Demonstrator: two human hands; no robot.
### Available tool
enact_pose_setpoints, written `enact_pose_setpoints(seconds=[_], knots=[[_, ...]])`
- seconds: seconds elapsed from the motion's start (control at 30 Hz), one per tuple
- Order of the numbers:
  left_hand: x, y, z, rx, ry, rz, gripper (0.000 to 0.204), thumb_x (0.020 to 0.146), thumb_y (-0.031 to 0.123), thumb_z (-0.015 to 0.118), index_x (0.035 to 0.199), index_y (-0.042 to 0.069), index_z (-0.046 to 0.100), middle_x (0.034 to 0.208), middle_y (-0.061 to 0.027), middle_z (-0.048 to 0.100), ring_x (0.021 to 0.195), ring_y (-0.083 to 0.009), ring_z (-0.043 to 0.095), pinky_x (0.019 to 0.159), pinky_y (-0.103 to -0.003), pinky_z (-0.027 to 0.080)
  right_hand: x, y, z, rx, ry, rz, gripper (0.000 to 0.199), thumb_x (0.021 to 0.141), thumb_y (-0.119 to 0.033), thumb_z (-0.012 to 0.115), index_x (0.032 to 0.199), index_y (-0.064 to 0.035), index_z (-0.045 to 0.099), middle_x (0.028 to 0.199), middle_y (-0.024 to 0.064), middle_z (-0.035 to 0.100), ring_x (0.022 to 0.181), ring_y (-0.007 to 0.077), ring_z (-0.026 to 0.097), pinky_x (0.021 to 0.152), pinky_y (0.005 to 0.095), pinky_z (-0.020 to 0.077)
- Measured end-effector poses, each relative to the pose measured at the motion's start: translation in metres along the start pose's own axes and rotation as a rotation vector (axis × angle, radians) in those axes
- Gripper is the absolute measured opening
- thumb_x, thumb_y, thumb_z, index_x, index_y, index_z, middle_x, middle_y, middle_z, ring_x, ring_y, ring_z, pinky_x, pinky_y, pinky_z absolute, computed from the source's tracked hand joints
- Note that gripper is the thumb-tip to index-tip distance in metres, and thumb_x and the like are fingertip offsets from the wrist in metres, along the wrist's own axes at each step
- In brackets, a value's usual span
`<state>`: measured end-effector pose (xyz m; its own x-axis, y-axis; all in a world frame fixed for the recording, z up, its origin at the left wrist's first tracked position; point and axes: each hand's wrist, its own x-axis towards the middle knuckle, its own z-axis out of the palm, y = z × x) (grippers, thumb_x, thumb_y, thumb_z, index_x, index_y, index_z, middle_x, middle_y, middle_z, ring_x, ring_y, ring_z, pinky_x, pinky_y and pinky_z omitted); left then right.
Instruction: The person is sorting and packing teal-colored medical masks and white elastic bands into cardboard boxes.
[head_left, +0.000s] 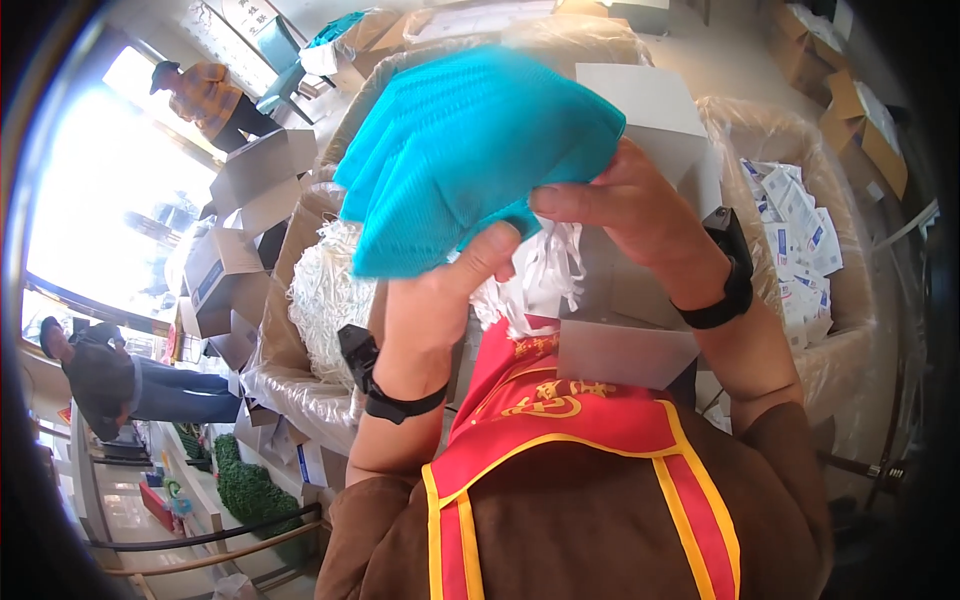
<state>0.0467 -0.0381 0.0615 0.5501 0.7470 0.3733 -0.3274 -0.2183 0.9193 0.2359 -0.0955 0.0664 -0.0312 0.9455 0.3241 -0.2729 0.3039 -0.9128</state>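
Note:
Both of my hands hold up a fanned stack of teal pleated face masks [480, 150]. My left hand [465, 270] is closed on the lower edge, thumb in front. My right hand [625, 200] grips the right end, its thumb pressed on the face of the stack; the other fingers are mostly hidden behind it. White ear loops [540, 270] hang below the stack between my wrists. Under my hands stands an open white carton [628, 352] with its flaps spread. Left of my left forearm, a plastic-lined box [270, 365] contains a heap of white loops [325, 300].
On the right, another plastic-lined box [850, 240] is filled with white and blue packets [795, 245]. Empty-looking cartons [225, 265] pile up at the left. Two people, one in plaid [200, 100] and one in dark clothes [110, 375], are beyond them. A teal chair [280, 60] stands behind.

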Motion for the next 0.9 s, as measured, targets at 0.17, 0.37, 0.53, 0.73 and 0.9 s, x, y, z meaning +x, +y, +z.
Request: enact_pose_setpoints(seconds=[0.17,0.37,0.53,0.73,0.9], knots=[[-0.005,-0.017,-0.013,-0.226,-0.215,-0.045,0.062,0.071,0.011,0.082,0.124,-0.002,0.053,0.104,-0.0124,0.062,0.076,-0.0206,0.063,0.06,-0.03,0.053,-0.004,-0.001,0.003,-0.03,0.018,0.028,0.029,0.08,-0.015,0.075,0.106,-0.004,0.067,0.095,-0.0007,0.066,0.085,0.0081,0.06,0.078,0.0251,0.0479],[-0.014,-0.024,-0.002,-0.415,-0.217,-0.11,0.059,0.078,0.02,0.077,0.125,-0.003,0.049,0.088,-0.0121,0.065,0.071,-0.0211,0.065,0.06,-0.029,0.051,-0.005,0.01,0.008,0.122,0.007,-0.007,0.032,0.082,-0.015,0.074,0.11,-0.0037,0.065,0.093,0.0007,0.067,0.086,0.0081,0.06,0.079,0.026,0.0482],[-0.007,-0.013,-0.003,-0.213,-0.15,-0.139,0.037,0.092,0.02,0.062,0.119,-0.003,0.054,0.082,-0.0126,0.065,0.062,-0.0183,0.062,0.059,-0.03,0.049,-0.01,0.021,0.013,0.184,-0.145,0.047,0.029,0.083,-0.016,0.073,0.106,-0.0029,0.06,0.089,0.003,0.065,0.082,0.0098,0.061,0.073,0.0279,0.0486],[-0.002,-0.003,-0.015,-0.036,0.034,0.004,0.04,0.095,0.029,0.059,0.115,-0.004,0.052,0.089,-0.0177,0.064,0.048,-0.0225,0.058,0.042,-0.027,0.046,-0.018,0.034,0.008,-0.165,-0.074,0.231,0.025,0.086,-0.019,0.069,0.102,-0.0025,0.059,0.079,0.0035,0.062,0.069,0.0081,0.058,0.059,0.0227,0.0442],[0.006,-0.007,-0.07,-0.486,0.073,-0.066,0.063,0.098,0.043,0.047,0.133,-0.008,0.038,0.116,-0.0277,0.059,0.087,-0.0291,0.067,0.069,-0.038,0.059,-0.045,0.031,-0.008,-0.322,-0.202,0.418,0.019,0.094,-0.02,0.059,0.099,-0.0025,0.063,0.078,0.0013,0.059,0.068,0.0067,0.055,0.062,0.0223,0.0453]])
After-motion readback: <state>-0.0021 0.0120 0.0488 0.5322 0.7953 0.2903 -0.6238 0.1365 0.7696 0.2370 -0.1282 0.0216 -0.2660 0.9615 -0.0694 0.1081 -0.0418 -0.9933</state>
